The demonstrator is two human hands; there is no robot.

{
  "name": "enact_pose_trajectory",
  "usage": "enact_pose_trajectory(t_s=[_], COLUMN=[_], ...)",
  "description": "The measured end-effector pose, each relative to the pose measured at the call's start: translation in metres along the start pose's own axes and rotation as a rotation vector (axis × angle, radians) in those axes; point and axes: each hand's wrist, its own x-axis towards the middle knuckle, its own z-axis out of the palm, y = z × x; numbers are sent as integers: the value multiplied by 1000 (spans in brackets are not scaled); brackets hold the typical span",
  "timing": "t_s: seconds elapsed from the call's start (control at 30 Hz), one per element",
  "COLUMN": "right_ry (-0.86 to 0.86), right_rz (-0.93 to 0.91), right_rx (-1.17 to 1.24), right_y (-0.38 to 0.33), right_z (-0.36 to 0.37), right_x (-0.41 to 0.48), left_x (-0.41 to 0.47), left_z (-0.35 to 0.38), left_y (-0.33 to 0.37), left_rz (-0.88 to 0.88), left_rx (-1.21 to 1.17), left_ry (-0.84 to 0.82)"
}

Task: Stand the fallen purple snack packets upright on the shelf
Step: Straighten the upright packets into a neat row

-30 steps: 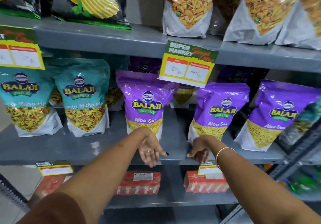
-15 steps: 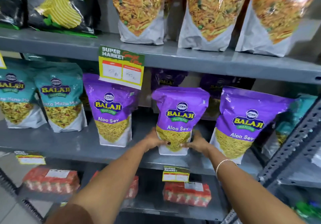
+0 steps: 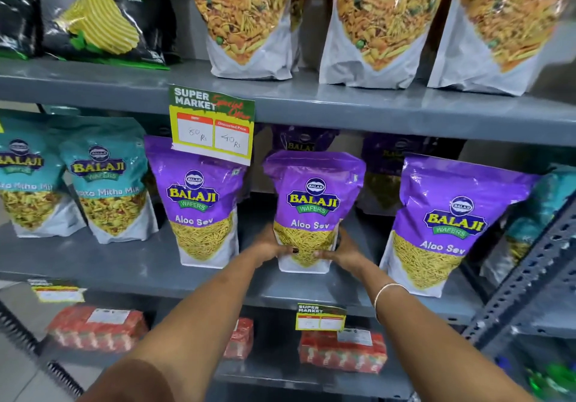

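Three purple Aloo Sev packets stand upright along the front of the grey middle shelf (image 3: 93, 264). The middle purple packet (image 3: 313, 195) is held at its lower sides by both hands: my left hand (image 3: 269, 245) grips its left bottom edge and my right hand (image 3: 344, 250) its right bottom edge. The left purple packet (image 3: 199, 202) stands partly behind a price tag. Leaning slightly, the right purple packet (image 3: 448, 220) stands alone. More purple packets (image 3: 299, 142) sit in shadow at the back of the shelf.
Teal snack packets (image 3: 106, 183) stand at the left of the same shelf. Orange mix packets (image 3: 246, 21) and black chip bags (image 3: 93, 14) fill the shelf above. A price tag (image 3: 212, 124) hangs from that shelf's edge. Red packs (image 3: 96, 328) lie below. A perforated metal upright (image 3: 526, 277) stands at the right.
Both hands rose from the shelf's front edge and took hold of the middle purple packet's base. The view has shifted right and closer to the shelf.
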Motion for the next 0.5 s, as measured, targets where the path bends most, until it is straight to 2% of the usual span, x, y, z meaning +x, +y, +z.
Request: enact_pose_trajectory(t_s=[0.23,0.33,0.4,0.5], right_ry=[-16,15,69,20], right_rz=[70,97,182,291], right_rx=[-43,-204,-365,-608], right_y=[-2,4,4,2], right_z=[-7,-17,-27,-47], right_x=[-7,-10,-17,-30], left_x=[-2,-2,-3,-8], left_z=[-1,-2,-4,-2], left_y=[13,16,19,23], left_rz=[-142,-316,-440,-551], left_rx=[114,219,252,335], left_ry=[-73,-171,-238,-336])
